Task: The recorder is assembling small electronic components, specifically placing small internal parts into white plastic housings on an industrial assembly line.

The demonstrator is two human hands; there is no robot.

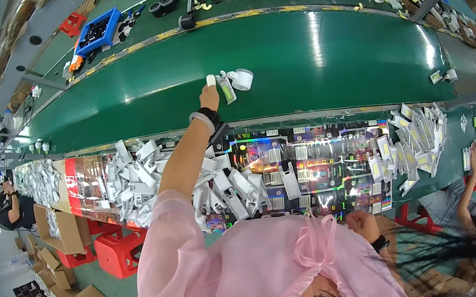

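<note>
My left hand (209, 99) reaches far out over the green belt, its fingers closed on a small white plastic piece (211, 80). Just to its right on the belt lies a slim white housing with a yellow-green panel (228, 91), close beside a white round-headed fitting (241, 79). Near my body, at the table's front edge, my right hand (364, 225) is curled closed; whatever it may hold is hidden. A single white housing (290, 180) rests on the shiny printed sheets (328, 161) between my arms.
White housings are heaped on the left (136, 178), and a pile of panelled housings (416, 140) lies right. A raised strip (308, 116) separates table and belt. Beyond the belt stands a blue tray (98, 32) of black parts. Co-workers sit at both sides, near red stools (118, 253).
</note>
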